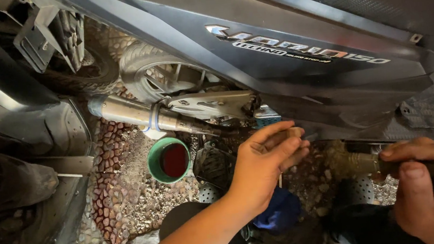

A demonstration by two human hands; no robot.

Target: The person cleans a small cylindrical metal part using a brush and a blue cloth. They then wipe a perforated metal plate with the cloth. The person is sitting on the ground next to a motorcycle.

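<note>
Far left, a second scooter's dark bodywork (15,173) fills the edge of the shot, parked over a pebble floor (124,200). Next along, a silver exhaust muffler (136,113) can be seen lying low beside the rear wheel (162,77), and just below it a green cup (169,160) with dark red liquid inside is stood on the pebbles. Above all that, the scooter's dark grey side panel (295,51) runs diagonally across the frame.

Middle of the shot, the left hand (266,162) is reached in under the panel's lower edge, fingers curled and pressed up against something small there; what exactly is gripped can't be made out, it's hidden by the fingers. A blue rag (278,211) is bunched up just below that wrist.

Over on the right, the right hand (430,191) is closed tight round the dark handle of a tool (391,166), whose grimy brass-coloured end is pointed toward the left hand, near the scooter's underside.
</note>
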